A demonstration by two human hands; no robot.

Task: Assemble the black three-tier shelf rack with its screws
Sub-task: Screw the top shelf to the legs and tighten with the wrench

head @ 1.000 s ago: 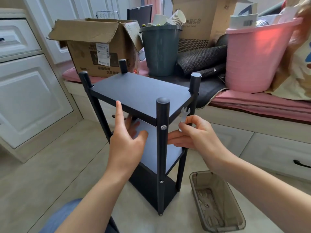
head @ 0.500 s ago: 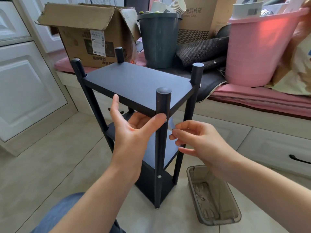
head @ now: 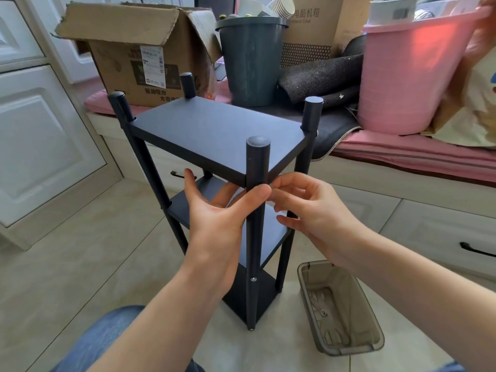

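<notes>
The black three-tier rack (head: 214, 135) stands upright on the tiled floor in front of me. My left hand (head: 214, 226) reaches under the top shelf with straight, spread fingers, and its thumb lies across the front of the near post (head: 257, 162). My right hand (head: 314, 210) pinches a small silver wrench (head: 271, 187) against that post, just below the top shelf edge. Most of the wrench is hidden by fingers. A silver screw head (head: 253, 279) shows low on the same post.
A clear plastic tray (head: 370, 342) holding a small washer (head: 323, 313) lies on the floor right of the rack. Behind it, a cushioned bench carries a cardboard box (head: 128, 63), a grey bin (head: 249, 63) and a pink bucket (head: 408, 76). White cabinets (head: 40, 130) stand on the left.
Both hands rose from the middle shelf level to the top of the near post. My left thumb came onto the post, and the wrench moved in against it.
</notes>
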